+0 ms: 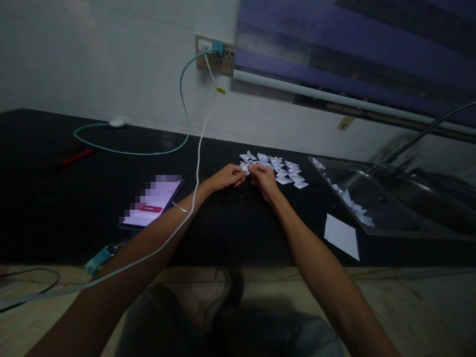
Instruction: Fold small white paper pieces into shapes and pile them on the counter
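My left hand [228, 176] and my right hand [264, 179] meet over the far part of the black counter. Between their pinched fingertips is a small white folded paper boat [245, 168], partly covered by the fingers. Just behind and to the right, several white paper boats [293, 173] stand close together in rows. My right hand hides a few of them. A stack of white paper sheets [342, 235] lies to the right of my right forearm.
More folded papers [349, 201] line the left rim of the metal sink [394, 228]. A lit phone [152, 203] and keys [100, 259] lie left. A white cable [198, 163] crosses my left forearm; a teal cable [148, 153] loops behind. Sockets [215, 54] are on the wall.
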Tool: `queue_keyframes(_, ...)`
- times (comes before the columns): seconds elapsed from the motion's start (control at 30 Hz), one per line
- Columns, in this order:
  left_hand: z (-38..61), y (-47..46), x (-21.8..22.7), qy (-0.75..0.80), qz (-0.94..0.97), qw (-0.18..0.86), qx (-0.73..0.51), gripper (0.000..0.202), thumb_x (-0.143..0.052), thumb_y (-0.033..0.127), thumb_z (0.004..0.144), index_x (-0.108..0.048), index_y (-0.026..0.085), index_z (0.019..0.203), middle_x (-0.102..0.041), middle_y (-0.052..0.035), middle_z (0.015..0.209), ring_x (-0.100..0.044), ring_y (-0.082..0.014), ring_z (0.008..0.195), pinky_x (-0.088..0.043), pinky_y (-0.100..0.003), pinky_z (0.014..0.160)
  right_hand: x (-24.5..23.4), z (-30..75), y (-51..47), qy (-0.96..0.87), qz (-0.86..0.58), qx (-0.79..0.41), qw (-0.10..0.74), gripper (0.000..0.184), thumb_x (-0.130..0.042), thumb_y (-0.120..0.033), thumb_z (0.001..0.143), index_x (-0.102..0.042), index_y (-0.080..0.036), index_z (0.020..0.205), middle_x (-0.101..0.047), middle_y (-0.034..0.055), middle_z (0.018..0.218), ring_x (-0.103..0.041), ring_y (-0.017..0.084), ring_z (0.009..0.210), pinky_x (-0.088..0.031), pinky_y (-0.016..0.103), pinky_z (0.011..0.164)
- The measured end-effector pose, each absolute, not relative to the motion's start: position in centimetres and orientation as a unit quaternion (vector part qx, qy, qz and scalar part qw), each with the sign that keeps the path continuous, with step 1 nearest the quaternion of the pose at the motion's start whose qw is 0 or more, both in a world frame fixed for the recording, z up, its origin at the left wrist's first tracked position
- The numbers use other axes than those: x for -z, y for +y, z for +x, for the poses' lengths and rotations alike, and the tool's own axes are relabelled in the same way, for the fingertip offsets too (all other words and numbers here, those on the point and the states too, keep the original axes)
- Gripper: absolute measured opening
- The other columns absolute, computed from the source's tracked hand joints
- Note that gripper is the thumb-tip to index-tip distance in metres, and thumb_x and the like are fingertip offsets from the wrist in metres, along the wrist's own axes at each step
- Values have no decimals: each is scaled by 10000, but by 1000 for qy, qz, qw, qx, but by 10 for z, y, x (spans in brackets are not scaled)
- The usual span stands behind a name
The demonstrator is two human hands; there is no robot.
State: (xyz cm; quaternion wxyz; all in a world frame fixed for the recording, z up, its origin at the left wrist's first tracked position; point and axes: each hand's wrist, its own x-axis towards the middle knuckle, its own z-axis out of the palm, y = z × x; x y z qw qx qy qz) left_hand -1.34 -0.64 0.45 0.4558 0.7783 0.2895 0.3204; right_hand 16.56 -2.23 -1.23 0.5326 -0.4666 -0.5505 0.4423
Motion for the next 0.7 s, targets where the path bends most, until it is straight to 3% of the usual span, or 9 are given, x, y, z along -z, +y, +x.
queue_keyframes(0.17,-15,-7,-8,288,756,477,-342,512,-623,553,931,-562,166,602,-523,26,505,-463,-76,457,-351,-216,502,10,165,-23,-522,-466,-456,551,408,-826,-547,646,-696,-203,822,-510,-52,585,-447,108,557,-347,232,478)
queue_keyframes(0.37,-8,-2,0,311,732,492,-354,555,-495,588,998,-589,185,628,-539,-13,517,-480,-95,450,-359,-242,479,12,166,-21,-515,-446,-473,559,269,-785,-426,666,-662,-203,755,-465,-66,562,-411,90,507,-353,221,448)
queue_keyframes(0.7,-7,0,8,328,758,419,-377,329,-513,457,1012,-562,209,802,-541,19,556,-509,-109,472,-388,-251,518,10,164,-25,-554,-449,-450,538,269,-752,-440,709,-623,-205,688,-448,-68,561,-382,76,481,-349,221,442)
